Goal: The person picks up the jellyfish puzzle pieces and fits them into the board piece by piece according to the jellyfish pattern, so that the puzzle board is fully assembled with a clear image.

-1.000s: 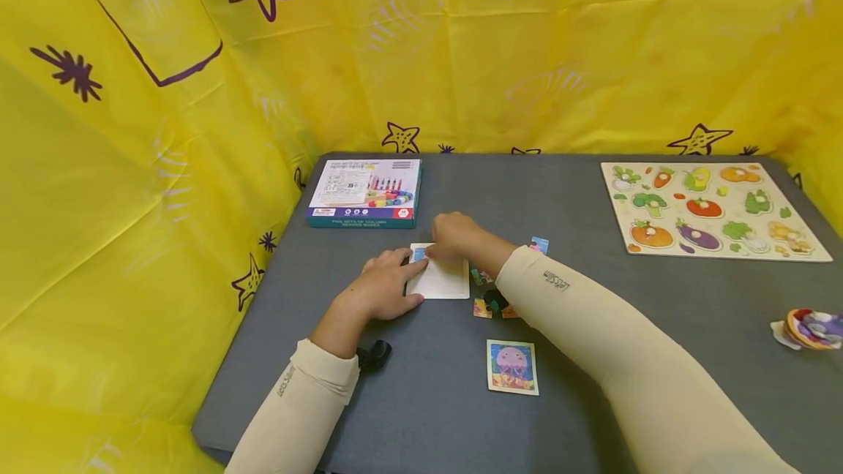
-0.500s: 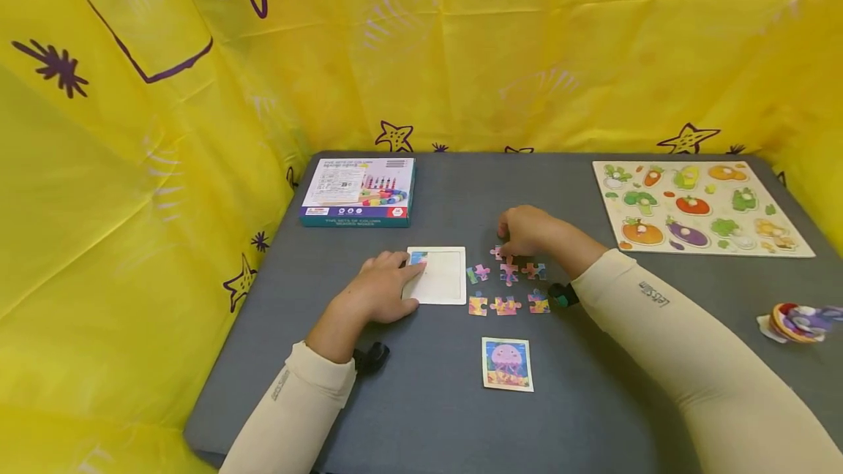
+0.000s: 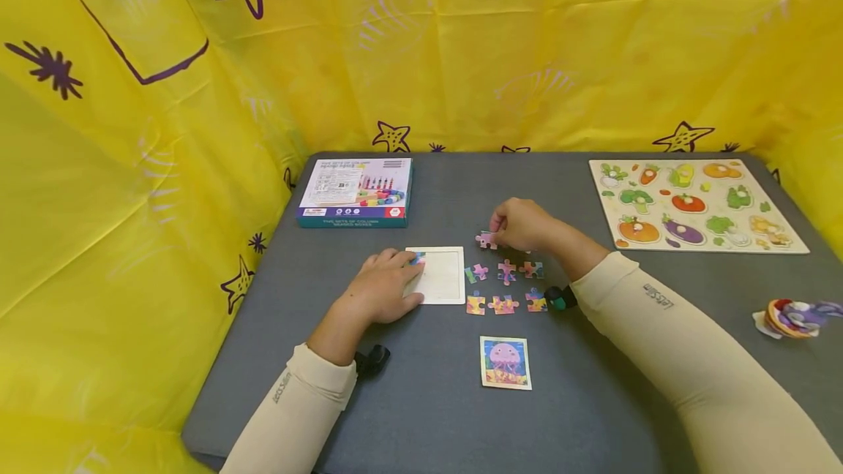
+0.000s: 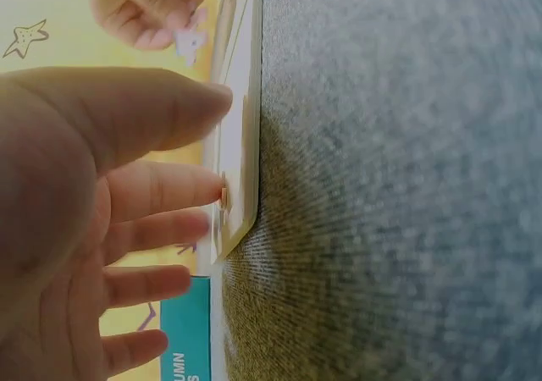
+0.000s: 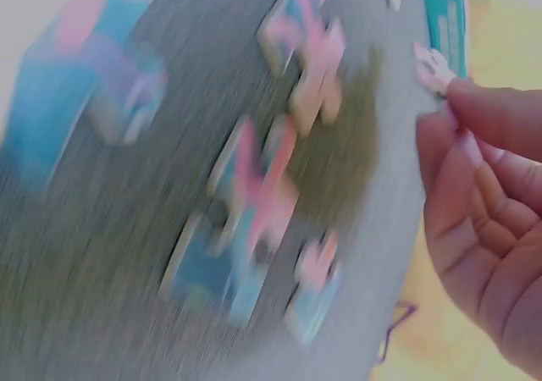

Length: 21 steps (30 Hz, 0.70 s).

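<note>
A pink puzzle piece (image 3: 486,240) is pinched between the thumb and forefinger of the right hand (image 3: 523,225), lifted off the table (image 3: 428,415) just beyond the far right corner of the frame (image 3: 444,284). The right fingertips are pointed toward the table's left edge, and the forearm is stretched in from the near side. By the left hand (image 3: 387,286), nothing is gripped: its fingers are spread, the forefinger laid by the corner piece (image 3: 419,258) in the frame's far left corner, the thumb by its near left one. Off the frame's right edge, loose pieces (image 3: 506,304) are set out in rows, with a jellyfish card (image 3: 505,363) nearer the table's near edge. The table's far left corner is taken by a box (image 3: 356,196), its far right corner by a vegetable board (image 3: 698,205)
</note>
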### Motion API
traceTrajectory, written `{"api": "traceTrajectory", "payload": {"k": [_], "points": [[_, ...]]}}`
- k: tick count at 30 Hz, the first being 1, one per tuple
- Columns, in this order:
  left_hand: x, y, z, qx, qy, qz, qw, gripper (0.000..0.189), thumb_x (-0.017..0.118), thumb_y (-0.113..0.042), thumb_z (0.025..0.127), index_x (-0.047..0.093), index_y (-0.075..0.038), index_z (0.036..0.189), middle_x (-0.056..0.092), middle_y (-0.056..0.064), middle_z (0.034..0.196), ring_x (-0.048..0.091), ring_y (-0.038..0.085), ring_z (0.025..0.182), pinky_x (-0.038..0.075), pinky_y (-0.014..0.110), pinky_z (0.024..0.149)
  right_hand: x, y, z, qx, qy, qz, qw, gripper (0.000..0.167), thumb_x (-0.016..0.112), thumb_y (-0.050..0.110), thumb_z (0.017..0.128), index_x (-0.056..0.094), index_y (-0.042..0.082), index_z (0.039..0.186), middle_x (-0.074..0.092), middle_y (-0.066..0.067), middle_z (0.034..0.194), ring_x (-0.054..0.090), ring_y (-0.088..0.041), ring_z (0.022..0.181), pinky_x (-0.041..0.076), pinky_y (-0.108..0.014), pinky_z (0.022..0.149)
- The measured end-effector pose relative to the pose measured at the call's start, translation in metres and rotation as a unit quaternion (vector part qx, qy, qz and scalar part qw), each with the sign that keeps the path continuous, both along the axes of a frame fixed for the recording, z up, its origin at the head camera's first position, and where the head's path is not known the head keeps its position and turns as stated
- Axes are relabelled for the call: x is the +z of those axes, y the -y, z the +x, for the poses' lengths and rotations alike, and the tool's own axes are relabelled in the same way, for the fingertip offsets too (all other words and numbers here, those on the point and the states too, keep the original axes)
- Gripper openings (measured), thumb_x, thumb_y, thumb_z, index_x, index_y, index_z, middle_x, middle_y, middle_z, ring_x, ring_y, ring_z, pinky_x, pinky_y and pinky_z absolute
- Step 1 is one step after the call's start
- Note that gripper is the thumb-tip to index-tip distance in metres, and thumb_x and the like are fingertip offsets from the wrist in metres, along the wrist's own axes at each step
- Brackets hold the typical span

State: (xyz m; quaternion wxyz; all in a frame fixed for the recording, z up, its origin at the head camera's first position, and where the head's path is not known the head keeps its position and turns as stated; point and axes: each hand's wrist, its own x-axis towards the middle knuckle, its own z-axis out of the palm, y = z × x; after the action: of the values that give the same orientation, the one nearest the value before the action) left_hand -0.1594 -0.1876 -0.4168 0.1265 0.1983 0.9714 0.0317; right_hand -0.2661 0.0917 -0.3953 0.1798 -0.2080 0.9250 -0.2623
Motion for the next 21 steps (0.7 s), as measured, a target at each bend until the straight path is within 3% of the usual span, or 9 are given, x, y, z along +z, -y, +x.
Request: {"api": "traceTrajectory", "payload": {"k": [4,10,21], "points": [[-0.001,0.001,0.0,-0.003,-0.003,0.004,1.0,0.064,0.064,-0.045,0.097,0.049,-0.018,0.153,0.047,0.006,0.157,0.04,0.03,0.145,0.03,0.053,0.118,0.0,0.025,0.002,0.004,0.035,-0.037,0.9987,0.006,0.076,0.013,0.091,0.074,0.008,0.089,0.072,-0.004,0.076,0.062,-0.016,0.067,0.05,-0.028,0.065],[-0.001,0.0,-0.002,0.001,-0.014,0.001,0.9999,0.06,0.061,-0.049,0.099,0.054,-0.016,0.149,0.052,0.004,0.153,0.043,0.028,0.143,0.033,0.051,0.116,-0.012,0.066,0.004,0.006,0.078,-0.063,0.9949,0.004,0.078,0.013,0.09,0.077,0.01,0.089,0.072,-0.004,0.08,0.063,-0.014,0.07,0.052,-0.025,0.063],[-0.003,-0.008,-0.006,0.013,-0.024,-0.01,0.9996,0.065,0.057,-0.059,0.098,0.055,-0.018,0.149,0.058,0.005,0.14,0.049,0.027,0.128,0.038,0.05,0.111,-0.019,0.093,0.004,0.015,0.028,0.017,0.9994,0.009,0.08,0.022,0.088,0.078,0.016,0.08,0.07,0.002,0.077,0.061,-0.016,0.074,0.048,-0.025,0.06]]}}
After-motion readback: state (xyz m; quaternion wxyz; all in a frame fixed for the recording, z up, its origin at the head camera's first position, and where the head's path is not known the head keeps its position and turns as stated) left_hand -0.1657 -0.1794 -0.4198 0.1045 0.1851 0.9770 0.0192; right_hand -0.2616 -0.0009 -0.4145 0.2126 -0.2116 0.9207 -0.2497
